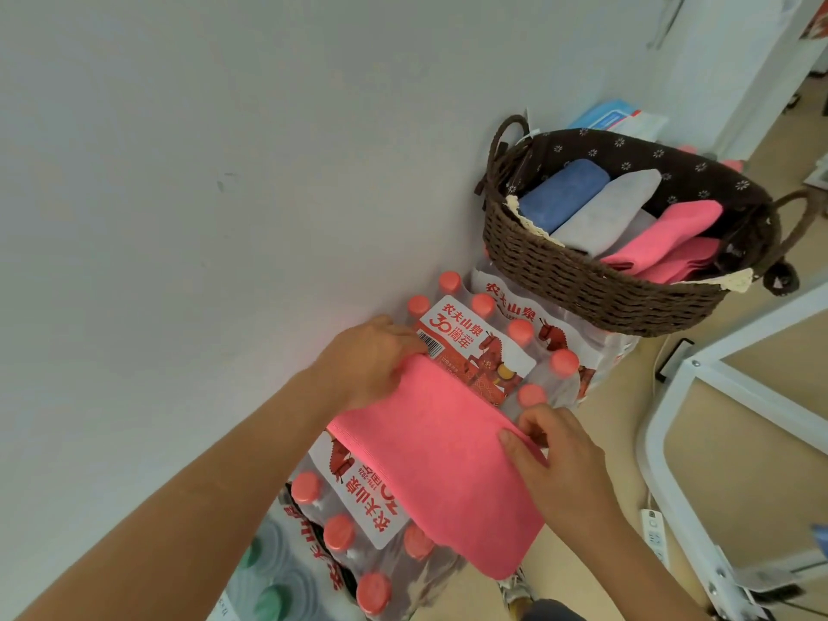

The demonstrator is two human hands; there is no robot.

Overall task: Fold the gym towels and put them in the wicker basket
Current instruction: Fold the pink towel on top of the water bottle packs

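A pink towel (439,468), folded into a long strip, lies across shrink-wrapped packs of water bottles (484,347). My left hand (372,356) grips its far left corner. My right hand (555,454) pinches its right edge, thumb on top. The brown wicker basket (596,289) stands on another bottle pack further back by the wall. Inside it lie a folded blue towel (564,190), a grey towel (600,212) and pink towels (672,244).
A white wall runs along the left. A white metal frame (699,396) stands at the right on the tan floor, with a power strip (654,535) beside it. Blue and white packets (614,118) lie behind the basket. Green-capped bottles (269,593) sit at the bottom left.
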